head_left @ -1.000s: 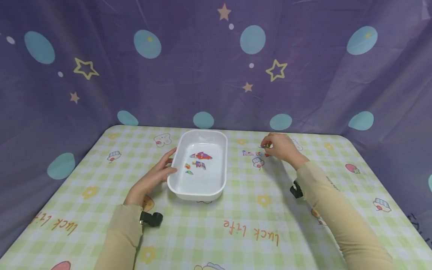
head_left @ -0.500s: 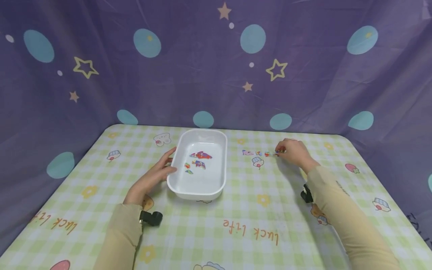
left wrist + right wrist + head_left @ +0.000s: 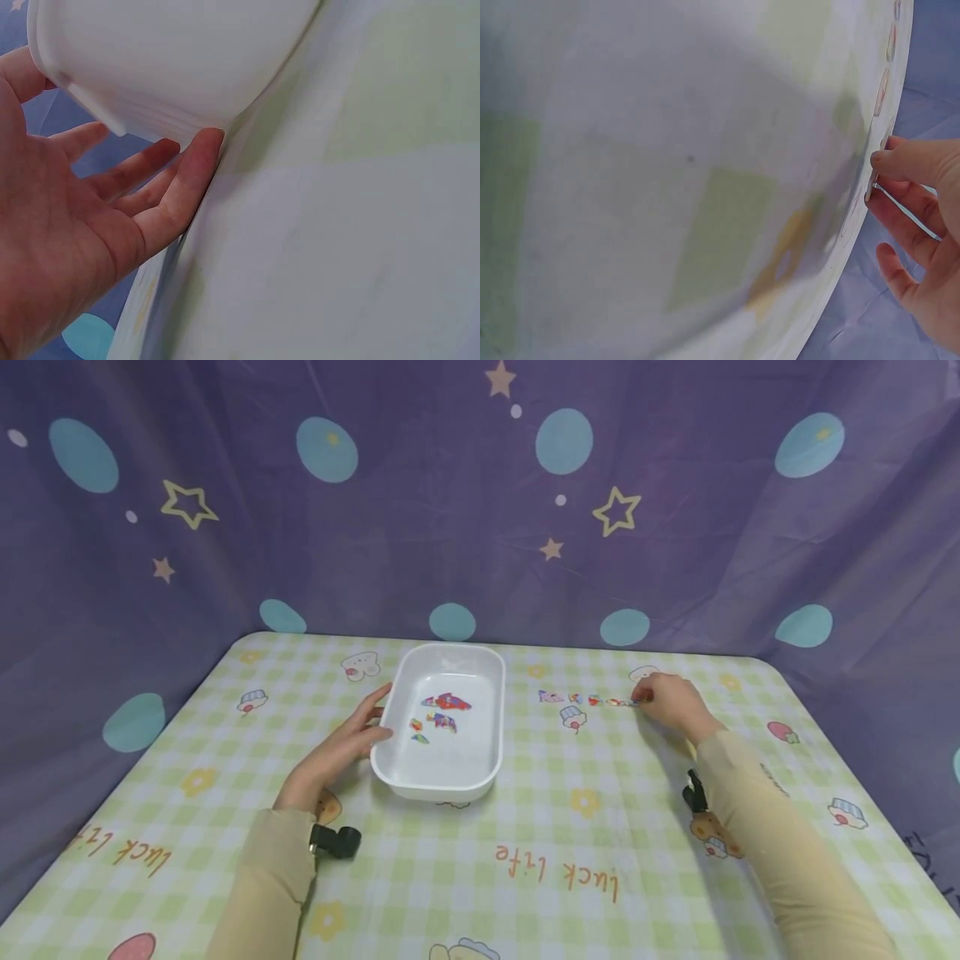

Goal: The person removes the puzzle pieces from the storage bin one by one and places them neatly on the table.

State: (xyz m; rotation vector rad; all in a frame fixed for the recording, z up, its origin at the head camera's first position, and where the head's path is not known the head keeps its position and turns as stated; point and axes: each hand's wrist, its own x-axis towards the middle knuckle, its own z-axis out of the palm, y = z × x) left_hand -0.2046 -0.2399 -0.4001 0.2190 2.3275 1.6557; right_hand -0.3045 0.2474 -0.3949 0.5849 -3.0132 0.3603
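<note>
1 tray [image 3: 450,772], L fingers [image 3: 193,169] loose agst it; R fingers [image 3: 911,161] pinch 1 pc [image 3: 870,189].

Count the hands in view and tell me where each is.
2. The left hand touches the left side of the white tray; the right hand is at the right end of the row of colourful pieces.

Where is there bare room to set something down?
Widest is the tablecloth in front of the white tray, between the forearms. More lies left of the left grip. A narrower gap separates tray and row of pieces. Inside, the tray's near floor is bare. Crowded: that row up to the right grip, and the tray's left wall, at the left grip.
</note>
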